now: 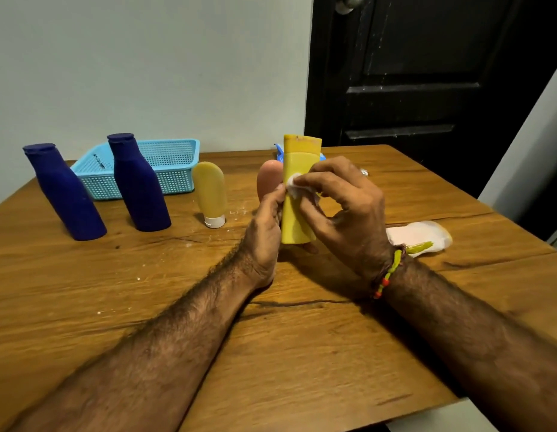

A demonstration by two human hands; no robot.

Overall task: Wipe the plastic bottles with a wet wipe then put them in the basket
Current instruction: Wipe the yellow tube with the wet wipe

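A yellow bottle (297, 169) stands upright at the table's middle, gripped from the left by my left hand (264, 226). My right hand (342, 201) pinches a small white wet wipe (294, 183) against the bottle's front. Two dark blue bottles (65, 191) (138, 182) stand at the left. A pale yellow tube (210, 194) stands on its white cap beside them. A pinkish bottle (266, 179) stands partly hidden behind my left hand. The light blue basket (177, 160) sits at the back left, holding no bottle that I can see.
A white and pink pouch (420, 235) lies flat on the wooden table (271, 338) to the right of my right wrist. A blue item (279, 152) peeks out behind the yellow bottle. A dark door (427, 73) stands behind the table's far right corner.
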